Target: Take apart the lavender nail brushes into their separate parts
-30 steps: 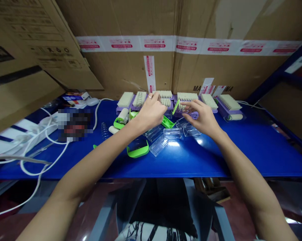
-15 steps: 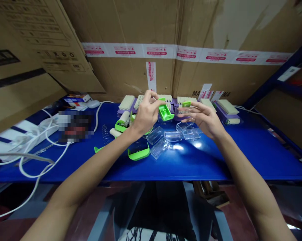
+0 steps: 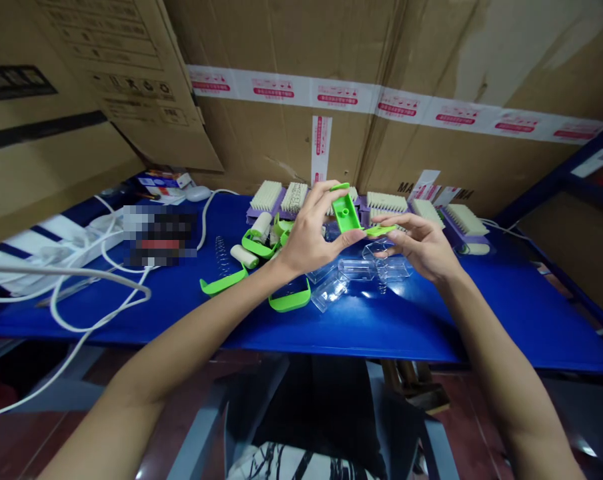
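My left hand grips a bright green plastic housing, a shallow tray-like part with a small round post inside, its hollow side towards me. My right hand pinches a flat green plastic piece between thumb and fingers. The near end of that piece meets my left thumb, just below the housing. Under the hands lie several clear plastic covers. To the left on the table are a green curved bracket, another green bracket, a coil spring and a cream roller.
Purple-backed blocks with cream bristles stand in a row at the back of the blue table, against a cardboard wall. White cables and a power strip occupy the left end.
My hands have come together; the flat green piece in my right hand moved down and now meets my left thumb. The housing turned more upright. The camera view shifted slightly.
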Tool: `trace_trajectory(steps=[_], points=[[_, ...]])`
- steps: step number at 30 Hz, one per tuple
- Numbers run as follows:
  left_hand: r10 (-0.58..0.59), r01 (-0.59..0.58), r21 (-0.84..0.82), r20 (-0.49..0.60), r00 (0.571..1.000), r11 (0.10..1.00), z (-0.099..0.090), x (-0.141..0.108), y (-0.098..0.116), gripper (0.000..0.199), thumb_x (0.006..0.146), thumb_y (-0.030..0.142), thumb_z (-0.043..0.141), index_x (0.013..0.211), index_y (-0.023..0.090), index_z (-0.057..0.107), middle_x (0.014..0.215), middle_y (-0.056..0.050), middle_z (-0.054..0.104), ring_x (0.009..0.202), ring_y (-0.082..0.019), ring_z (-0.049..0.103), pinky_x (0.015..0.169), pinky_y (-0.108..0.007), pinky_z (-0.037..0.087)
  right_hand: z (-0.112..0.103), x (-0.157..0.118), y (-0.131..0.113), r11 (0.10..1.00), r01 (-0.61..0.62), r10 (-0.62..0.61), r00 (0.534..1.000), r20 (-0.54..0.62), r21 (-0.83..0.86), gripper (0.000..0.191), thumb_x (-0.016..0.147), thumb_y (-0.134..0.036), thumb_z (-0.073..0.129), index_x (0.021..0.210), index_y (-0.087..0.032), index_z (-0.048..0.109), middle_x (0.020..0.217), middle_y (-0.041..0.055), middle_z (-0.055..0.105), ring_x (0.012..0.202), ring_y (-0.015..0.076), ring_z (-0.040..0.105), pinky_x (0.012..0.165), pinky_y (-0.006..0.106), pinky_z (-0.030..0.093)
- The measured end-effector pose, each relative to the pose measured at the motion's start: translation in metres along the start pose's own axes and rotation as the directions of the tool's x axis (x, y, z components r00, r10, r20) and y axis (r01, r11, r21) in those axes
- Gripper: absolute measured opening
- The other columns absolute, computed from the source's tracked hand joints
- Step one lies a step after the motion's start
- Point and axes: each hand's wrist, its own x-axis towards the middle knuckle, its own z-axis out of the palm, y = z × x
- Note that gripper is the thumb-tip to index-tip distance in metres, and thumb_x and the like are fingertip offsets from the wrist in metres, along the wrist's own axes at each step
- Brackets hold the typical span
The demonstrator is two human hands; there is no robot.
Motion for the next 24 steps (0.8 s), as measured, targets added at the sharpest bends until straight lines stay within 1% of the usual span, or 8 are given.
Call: trace_trajectory(steps=[2, 5, 7, 11, 13, 17, 19, 24], points=[[-0.024, 0.024, -0.035, -0.012, 1.000, 0.999, 0.002, -0.002, 0.001, 0.068, 0.098, 0.062, 0.084, 0.149, 0.024, 0.060, 0.159, -0.020, 0.055, 0.150, -0.037, 0.060, 0.091, -0.039, 0.074, -0.001, 0.000, 0.000, 0.997, 0.069, -0.069, 0.998, -0.010, -0.043, 0.024, 0.085, -0.042, 0.100, 0.101, -0.027, 0.089, 0.116, 0.0066, 0.086, 0.094, 0.0231, 0.085, 0.068, 0.037, 0.077], [-0.040, 0.040, -0.022, -0.025, 0.999, 0.999, 0.006, -0.004, 0.000, 0.056, 0.093, 0.034, 0.092, 0.140, 0.022, 0.063, 0.153, -0.019, 0.056, 0.147, -0.035, 0.062, 0.087, -0.035, 0.073, -0.001, -0.002, -0.004, 0.973, 0.171, -0.166, 0.985, 0.046, -0.158, 0.017, 0.089, -0.040, 0.097, 0.101, -0.029, 0.092, 0.109, 0.0055, 0.085, 0.081, 0.0183, 0.082, 0.065, 0.033, 0.075], [-0.018, 0.018, 0.010, 0.006, 1.000, 1.000, 0.007, -0.005, -0.001, 0.049, 0.092, 0.017, 0.086, 0.135, 0.021, 0.064, 0.153, -0.018, 0.058, 0.147, -0.034, 0.063, 0.093, -0.039, 0.072, 0.001, -0.003, -0.007, 0.955, 0.196, -0.176, 0.978, 0.109, -0.223, 0.016, 0.091, -0.041, 0.095, 0.102, -0.029, 0.092, 0.108, 0.0055, 0.084, 0.077, 0.0168, 0.080, 0.065, 0.033, 0.074], [0.058, -0.065, 0.038, 0.147, 0.987, 0.997, 0.004, -0.003, -0.004, 0.044, 0.094, 0.009, 0.077, 0.134, 0.022, 0.062, 0.162, -0.018, 0.059, 0.154, -0.035, 0.060, 0.114, -0.056, 0.065, 0.005, -0.004, -0.008, 0.885, 0.249, -0.201, 0.967, 0.158, -0.393, 0.021, 0.097, -0.050, 0.088, 0.099, -0.029, 0.090, 0.096, 0.0040, 0.082, 0.072, 0.0170, 0.076, 0.064, 0.034, 0.069], [0.120, -0.127, 0.020, 0.224, 0.967, 0.992, 0.002, -0.002, -0.004, 0.044, 0.094, 0.006, 0.075, 0.132, 0.022, 0.061, 0.166, -0.020, 0.059, 0.158, -0.035, 0.059, 0.121, -0.059, 0.060, 0.007, -0.004, -0.006, 0.802, 0.323, -0.304, 0.945, 0.122, -0.502, 0.025, 0.100, -0.054, 0.084, 0.098, -0.030, 0.089, 0.101, 0.0058, 0.082, 0.086, 0.0212, 0.078, 0.076, 0.040, 0.070], [0.182, -0.176, -0.049, 0.362, 0.914, 0.983, 0.000, 0.000, 0.001, 0.037, 0.099, 0.007, 0.071, 0.130, 0.024, 0.061, 0.171, -0.020, 0.057, 0.164, -0.033, 0.055, 0.133, -0.062, 0.050, 0.010, -0.004, -0.002, 0.675, 0.388, -0.456, 0.888, 0.058, -0.627, 0.032, 0.100, -0.061, 0.081, 0.092, -0.030, 0.085, 0.137, 0.0113, 0.077, 0.130, 0.0323, 0.075, 0.116, 0.061, 0.062], [0.177, -0.156, -0.086, 0.404, 0.897, 0.984, -0.002, 0.000, 0.006, 0.037, 0.102, 0.010, 0.069, 0.135, 0.026, 0.061, 0.175, -0.020, 0.054, 0.168, -0.032, 0.050, 0.134, -0.063, 0.048, 0.011, -0.005, -0.002, 0.701, 0.357, -0.408, 0.911, 0.063, -0.618, 0.033, 0.102, -0.060, 0.078, 0.093, -0.029, 0.082, 0.147, 0.0114, 0.076, 0.136, 0.0341, 0.074, 0.111, 0.061, 0.065], [0.099, -0.013, -0.200, 0.429, 0.898, 0.980, -0.006, 0.001, 0.013, 0.050, 0.100, 0.018, 0.072, 0.148, 0.028, 0.061, 0.184, -0.019, 0.041, 0.171, -0.039, 0.044, 0.112, -0.058, 0.067, 0.014, -0.009, 0.000, 0.775, 0.300, -0.337, 0.941, 0.038, -0.556, 0.029, 0.104, -0.056, 0.076, 0.100, -0.028, 0.075, 0.141, 0.0103, 0.081, 0.133, 0.0323, 0.078, 0.094, 0.050, 0.073]])
